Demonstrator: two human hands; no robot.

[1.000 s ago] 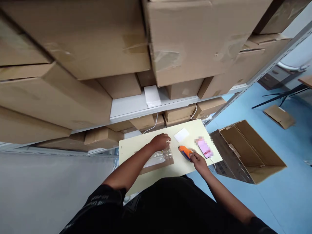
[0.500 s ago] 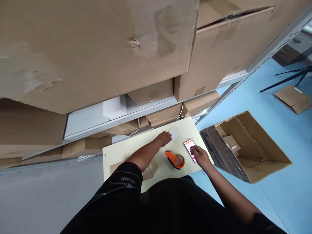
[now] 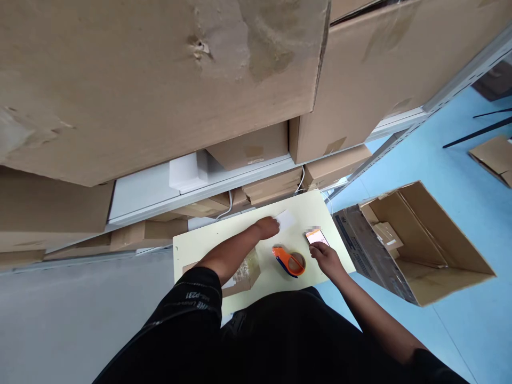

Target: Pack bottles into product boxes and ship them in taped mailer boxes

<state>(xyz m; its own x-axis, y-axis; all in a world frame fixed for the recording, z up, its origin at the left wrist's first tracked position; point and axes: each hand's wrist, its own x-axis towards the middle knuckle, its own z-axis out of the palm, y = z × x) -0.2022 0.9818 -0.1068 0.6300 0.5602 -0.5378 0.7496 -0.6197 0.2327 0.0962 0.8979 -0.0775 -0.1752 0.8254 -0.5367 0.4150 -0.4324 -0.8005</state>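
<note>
My left hand reaches across the pale yellow tabletop. Its fingers are curled closed at the near edge of a white slip of paper, which sticks out beyond them. Over a phone with a lit screen rests my right hand, its fingers curled against the lower screen. Between the hands lies an orange and blue tape dispenser with a tape roll in it. A small taped cardboard box is partly hidden beneath my left forearm.
Large cardboard boxes fill the shelf ahead, overhanging the table's far side. More boxes sit on the lower shelf, with white cables in front. An open carton holding a small box stands on the blue floor at right.
The view has shifted slightly. My right hand covers more of the phone's lower screen, and the screen content looks different. My left hand stays at the paper, its fingers more tucked in.
</note>
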